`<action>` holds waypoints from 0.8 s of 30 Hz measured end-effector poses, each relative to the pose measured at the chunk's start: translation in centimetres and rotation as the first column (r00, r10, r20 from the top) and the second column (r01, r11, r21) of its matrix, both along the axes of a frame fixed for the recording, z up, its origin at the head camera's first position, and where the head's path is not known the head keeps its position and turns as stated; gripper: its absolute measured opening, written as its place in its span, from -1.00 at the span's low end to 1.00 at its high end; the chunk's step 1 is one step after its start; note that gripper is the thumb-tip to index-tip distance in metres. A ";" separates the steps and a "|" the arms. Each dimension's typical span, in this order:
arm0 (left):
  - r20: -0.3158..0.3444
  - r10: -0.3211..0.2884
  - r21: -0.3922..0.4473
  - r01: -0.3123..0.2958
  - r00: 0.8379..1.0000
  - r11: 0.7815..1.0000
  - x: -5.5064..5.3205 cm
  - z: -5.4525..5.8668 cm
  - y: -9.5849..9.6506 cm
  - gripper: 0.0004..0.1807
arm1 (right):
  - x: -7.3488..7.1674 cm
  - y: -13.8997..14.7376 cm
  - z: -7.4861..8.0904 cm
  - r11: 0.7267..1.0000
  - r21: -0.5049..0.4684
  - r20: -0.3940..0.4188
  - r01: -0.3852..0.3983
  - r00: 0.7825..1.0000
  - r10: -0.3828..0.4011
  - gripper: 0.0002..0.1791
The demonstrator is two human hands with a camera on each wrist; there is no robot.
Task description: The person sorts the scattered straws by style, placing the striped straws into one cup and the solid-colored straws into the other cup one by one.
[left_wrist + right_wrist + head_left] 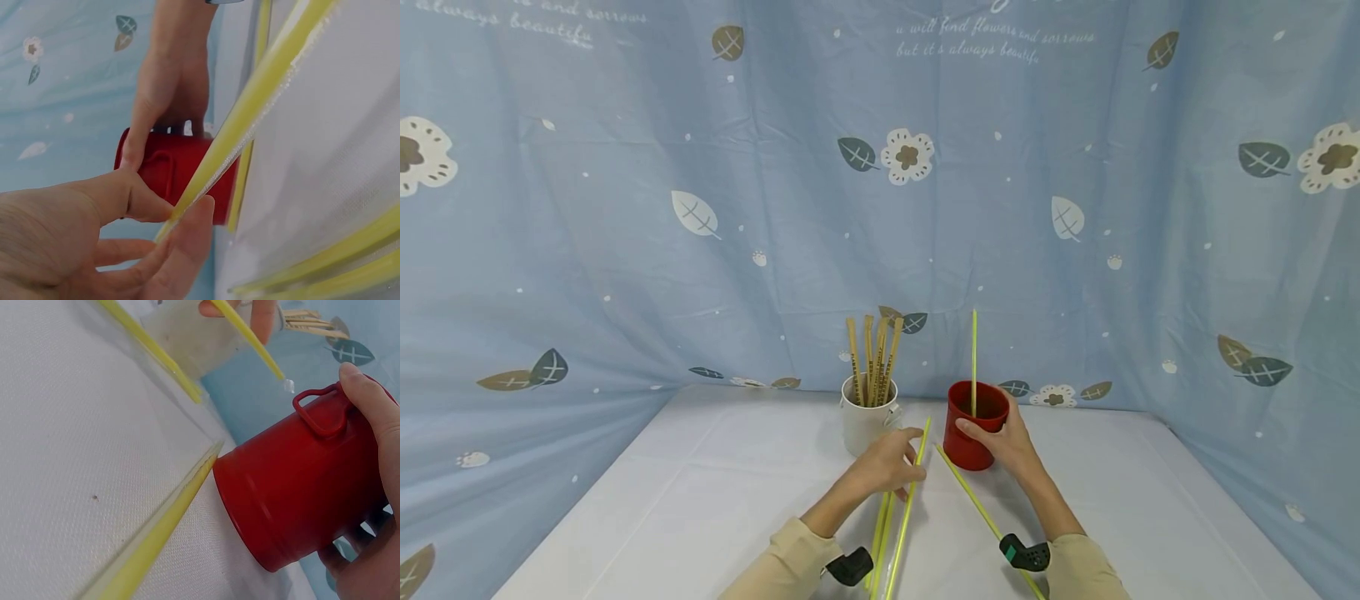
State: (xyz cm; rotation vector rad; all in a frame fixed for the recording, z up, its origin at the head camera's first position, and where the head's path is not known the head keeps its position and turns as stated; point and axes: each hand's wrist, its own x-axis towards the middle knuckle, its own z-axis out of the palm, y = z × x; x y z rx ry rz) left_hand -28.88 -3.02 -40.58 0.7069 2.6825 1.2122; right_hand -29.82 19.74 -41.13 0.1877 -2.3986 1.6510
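Note:
Between thumb and fingertips, my left hand [883, 462] pinches a long yellow straw [240, 115] in a clear wrapper. The straw slants up, its upper end close to the red bucket [964, 446]. My right hand [1013, 437] grips that bucket by its rim and side, thumb at the front; the bucket looks slightly tilted. One yellow straw [974, 354] stands inside it. Another straw [973, 496] lies on the table, its far end near the bucket's base. Beneath my left forearm lie more yellow straws [882, 533].
A white bucket [859, 429] stands behind my left hand, holding several brown sticks [882, 358] with dark print. White cloth covers the table [715, 483]. A blue patterned curtain [805, 275] hangs along the back and sides.

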 end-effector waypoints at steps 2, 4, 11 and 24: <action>-0.006 -0.004 0.014 0.004 1.000 1.000 0.0 0.1 -0.1 -0.29 | -0.1 0.0 -0.1 1.000 -0.003 -0.001 -0.003 1.000 0.003 -0.03; -0.012 -0.006 0.025 0.007 1.000 1.000 0.0 0.1 -0.2 -0.29 | -0.1 0.1 -0.1 1.000 -0.003 -0.004 -0.005 1.000 0.005 -0.03; -0.045 -0.013 0.056 0.015 0.999 0.998 -0.1 0.2 -0.3 -0.29 | -0.8 0.3 -0.7 1.000 -0.024 -0.003 -0.010 1.000 0.010 0.00; -0.050 -0.061 0.221 0.071 0.997 0.973 -0.4 0.1 0.2 -0.28 | -3.1 1.2 -3.4 1.000 0.002 -0.025 0.022 0.999 -0.022 0.04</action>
